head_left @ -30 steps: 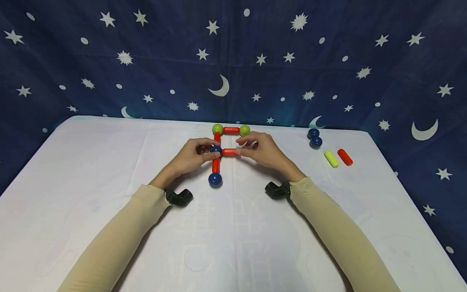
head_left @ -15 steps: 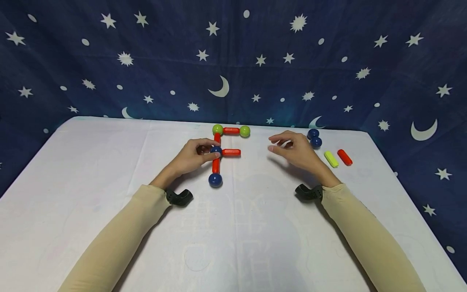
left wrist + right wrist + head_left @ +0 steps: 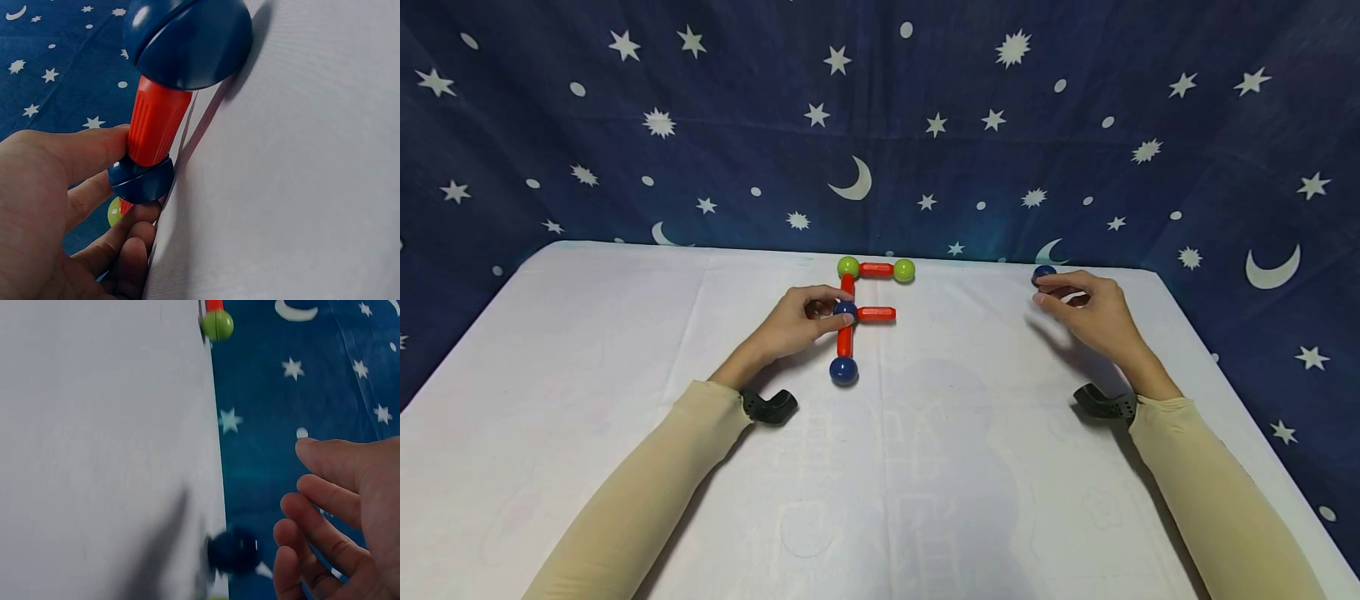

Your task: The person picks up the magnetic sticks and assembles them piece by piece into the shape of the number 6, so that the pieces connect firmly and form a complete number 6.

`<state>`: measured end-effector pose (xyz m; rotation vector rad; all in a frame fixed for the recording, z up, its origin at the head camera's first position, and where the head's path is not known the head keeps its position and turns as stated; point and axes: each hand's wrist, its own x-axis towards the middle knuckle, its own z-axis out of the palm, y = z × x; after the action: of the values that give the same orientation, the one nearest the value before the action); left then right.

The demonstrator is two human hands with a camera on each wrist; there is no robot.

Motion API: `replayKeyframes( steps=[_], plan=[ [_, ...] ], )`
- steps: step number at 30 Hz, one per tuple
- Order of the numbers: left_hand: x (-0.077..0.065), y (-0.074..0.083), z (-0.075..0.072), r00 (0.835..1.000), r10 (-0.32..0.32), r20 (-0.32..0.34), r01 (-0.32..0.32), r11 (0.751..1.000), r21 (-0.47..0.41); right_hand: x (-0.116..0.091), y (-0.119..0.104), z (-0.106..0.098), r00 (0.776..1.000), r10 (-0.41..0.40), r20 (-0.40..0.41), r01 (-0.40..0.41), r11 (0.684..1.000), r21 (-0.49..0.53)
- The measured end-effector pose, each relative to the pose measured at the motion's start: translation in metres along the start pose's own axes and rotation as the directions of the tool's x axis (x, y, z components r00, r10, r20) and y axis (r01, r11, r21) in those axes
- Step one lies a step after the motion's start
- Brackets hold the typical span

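A figure of red rods (image 3: 877, 314) and balls lies on the table, with green balls (image 3: 904, 271) along its far side. My left hand (image 3: 793, 323) pinches the middle blue ball (image 3: 846, 312); its thumb lies near the joint with a rod in the left wrist view. Nearest me on the figure is another blue ball (image 3: 194, 44). My right hand (image 3: 1093, 312) is at the table's right, fingers loosely bent and holding nothing. Beside its fingertips sits a loose blue ball (image 3: 1042, 272), apart from the fingers in the right wrist view. A second loose ball is hidden by the hand.
The white table (image 3: 955, 467) reaches back to a dark blue curtain (image 3: 745, 100) with stars and moons. A loose yellow-green rod and a loose red rod, seen earlier at the right, are covered by my right hand and wrist.
My right hand has let go of the middle red rod and moved right across the table to the loose blue balls. My left hand has stayed in place.
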<state>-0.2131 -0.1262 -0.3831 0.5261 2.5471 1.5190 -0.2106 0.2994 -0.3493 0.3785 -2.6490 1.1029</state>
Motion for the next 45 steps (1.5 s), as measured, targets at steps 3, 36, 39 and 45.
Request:
replayKeyframes(
  steps=[3, 36, 39, 45],
  plan=[
    [-0.001, 0.0, 0.0, 1.0, -0.001, -0.001, 0.001, 1.0, 0.001, -0.006, 0.008, -0.009, 0.999, 0.032, -0.038, -0.033, 0.999, -0.032],
    [0.001, -0.004, 0.001, 1.0, -0.008, -0.002, 0.008, 1.0, 0.011, -0.031, 0.04, -0.025, 0.994, 0.109, -0.008, -0.108, 0.96, -0.257],
    [0.001, -0.003, 0.001, 1.0, -0.009, -0.004, 0.009, 1.0, 0.011, -0.031, 0.039, -0.024, 0.993, 0.116, 0.0, -0.112, 0.959, -0.26],
    [0.001, -0.003, 0.001, 1.0, -0.008, -0.004, 0.008, 1.0, 0.009, -0.028, 0.031, -0.022, 0.995, 0.099, 0.007, -0.094, 0.965, -0.244]
  ],
)
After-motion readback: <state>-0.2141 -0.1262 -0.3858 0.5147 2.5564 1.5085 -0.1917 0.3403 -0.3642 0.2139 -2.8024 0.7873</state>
